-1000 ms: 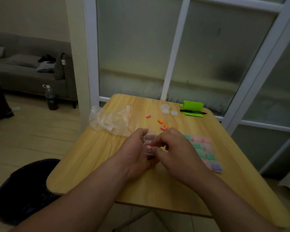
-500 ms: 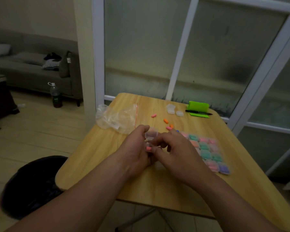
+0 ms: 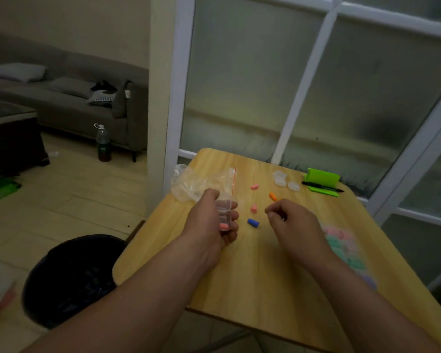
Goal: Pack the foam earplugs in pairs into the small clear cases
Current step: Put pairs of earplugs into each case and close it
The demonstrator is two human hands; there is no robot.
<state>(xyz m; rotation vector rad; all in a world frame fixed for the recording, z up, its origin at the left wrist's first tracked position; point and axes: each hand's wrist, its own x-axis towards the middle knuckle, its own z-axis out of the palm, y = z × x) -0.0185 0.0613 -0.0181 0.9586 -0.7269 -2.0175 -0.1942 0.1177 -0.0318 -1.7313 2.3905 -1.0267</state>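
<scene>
left hand [image 3: 209, 222] is sitting mid-frame, fingers [image 3: 234, 215] wrapped around a small clear case [image 3: 224, 212], lid end pointing up toward the top of the frame. there's one salmon-pink earplug [image 3: 224, 226] in the bottom of it.

right hand [image 3: 293, 222] is just right of center, well apart from the case, its fingers [image 3: 274, 212] curled in toward the thumb. honestly can't tell if anything's pinched in there.

between the two hands on the wooden surface [image 3: 239, 276] there's a blue earplug [image 3: 253, 222] and a pink earplug [image 3: 253, 208] just above it. another pink one [image 3: 254, 186] lies further up, and an orange earplug [image 3: 273, 196] is just above the right hand.

empty cases [image 3: 280, 177] sit near the far edge, next to a green holder [image 3: 322, 178] with a black pen [image 3: 322, 187] in front of it. a crumpled zip bag [image 3: 194, 184] is just above the left hand.

a blurry grid of filled cases [image 3: 341, 240] runs down the right side, partly behind the right forearm. a black bin [image 3: 71, 276] is on the floor at lower left.
</scene>
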